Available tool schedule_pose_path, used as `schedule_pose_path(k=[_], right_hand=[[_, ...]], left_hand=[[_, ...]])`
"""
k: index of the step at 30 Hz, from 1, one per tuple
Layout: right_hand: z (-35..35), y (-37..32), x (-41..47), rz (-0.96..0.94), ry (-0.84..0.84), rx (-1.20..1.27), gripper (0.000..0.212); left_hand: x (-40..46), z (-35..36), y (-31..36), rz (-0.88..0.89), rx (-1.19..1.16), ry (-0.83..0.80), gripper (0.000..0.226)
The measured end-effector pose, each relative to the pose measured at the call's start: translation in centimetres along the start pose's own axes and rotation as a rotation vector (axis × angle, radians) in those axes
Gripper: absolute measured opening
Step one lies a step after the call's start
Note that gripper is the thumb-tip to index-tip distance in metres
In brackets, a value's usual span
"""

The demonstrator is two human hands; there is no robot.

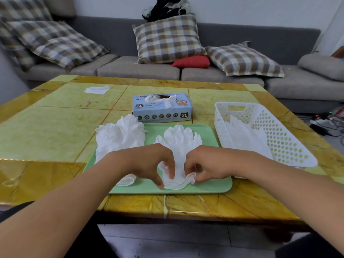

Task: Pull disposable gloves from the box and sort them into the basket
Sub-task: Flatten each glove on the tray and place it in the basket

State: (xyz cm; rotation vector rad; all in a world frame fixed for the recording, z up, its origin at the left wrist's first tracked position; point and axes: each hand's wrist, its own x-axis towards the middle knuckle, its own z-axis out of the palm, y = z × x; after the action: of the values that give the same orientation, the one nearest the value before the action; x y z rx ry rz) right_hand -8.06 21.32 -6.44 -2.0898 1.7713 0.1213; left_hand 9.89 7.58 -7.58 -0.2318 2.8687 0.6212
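At lower centre of the frame, left hand (154, 162) and right hand (202, 164) pinch the cuff of a white glove (179, 146) lying flat on the green tray (210, 185); blue glove box (162, 108) above, white basket (290, 146) at right.

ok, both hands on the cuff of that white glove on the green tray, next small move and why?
Probably lift the flat white disposable glove off the green plastic tray toward the white perforated basket: left hand and right hand already pinch its cuff, and gloves already lie in the basket.
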Motion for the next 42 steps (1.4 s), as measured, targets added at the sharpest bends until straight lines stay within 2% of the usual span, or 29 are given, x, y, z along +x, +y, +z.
schedule_pose_path(k=[2, 4, 6, 7, 10, 12, 15, 18, 20, 24, 26, 29, 34, 36, 42], right_hand=[[0.1, 0.0, 0.2, -0.026, 0.040, 0.024, 0.015], [-0.7, 0.0, 0.1, -0.030, 0.123, 0.137, 0.012], [-2.3, -0.1, -0.2, 0.008, 0.240, 0.368, 0.010], [-3.3, -0.1, -0.4, 0.034, 0.297, 0.534, 0.011], [-5.8, -0.1, -1.1, 0.050, 0.448, 0.960, 0.012], [-7.2, -0.2, -1.8, 0.048, 0.511, 1.177, 0.010], [-9.1, -0.4, -3.0, 0.005, 0.553, 1.411, 0.017], [-9.6, -0.7, -4.3, -0.111, 0.411, 1.568, 0.061], [-9.2, -1.3, -5.1, -0.129, 0.414, 1.591, 0.060], [-8.5, -0.6, -7.1, 0.035, 0.756, 1.530, 0.029], [-9.3, 0.1, -8.9, 0.095, 0.836, 1.457, 0.025], [-11.6, 1.0, -11.8, 0.133, 0.877, 1.387, 0.031], [-14.6, 2.4, -16.2, 0.161, 0.972, 1.315, 0.032], [-14.8, 3.3, -17.4, 0.202, 0.987, 1.287, 0.034], [-13.9, 7.6, -17.7, 0.336, 0.924, 1.261, 0.027]], left_hand=[[-0.1, 0.0, -0.2, 0.009, -0.006, 0.001, 0.037], [-0.2, -0.1, -0.4, -0.023, -0.012, 0.036, 0.050], [-0.3, -0.6, -0.4, -0.060, -0.068, 0.138, 0.065], [-0.3, -1.0, -0.2, -0.044, -0.129, 0.242, 0.065], [-0.3, -2.9, 1.3, 0.053, -0.479, 0.637, 0.036], [-0.3, -4.5, 2.9, 0.078, -0.815, 0.776, 0.023], [0.0, -6.7, 5.3, 0.083, -1.098, 0.839, 0.020], [0.3, -8.0, 7.3, 0.050, -1.157, 0.852, 0.020], [0.5, -8.4, 8.5, 0.047, -1.145, 0.851, 0.020], [1.3, -9.3, 11.1, 0.040, -1.056, 0.770, 0.020], [2.1, -10.0, 12.2, 0.037, -1.037, 0.732, 0.020], [3.4, -11.6, 14.1, 0.047, -1.043, 0.699, 0.020], [6.7, -13.6, 17.5, 0.018, -1.034, 0.771, 0.016], [7.9, -13.8, 18.3, 0.036, -1.045, 0.752, 0.016], [12.4, -13.4, 18.3, -0.041, -1.012, 0.674, 0.024]])
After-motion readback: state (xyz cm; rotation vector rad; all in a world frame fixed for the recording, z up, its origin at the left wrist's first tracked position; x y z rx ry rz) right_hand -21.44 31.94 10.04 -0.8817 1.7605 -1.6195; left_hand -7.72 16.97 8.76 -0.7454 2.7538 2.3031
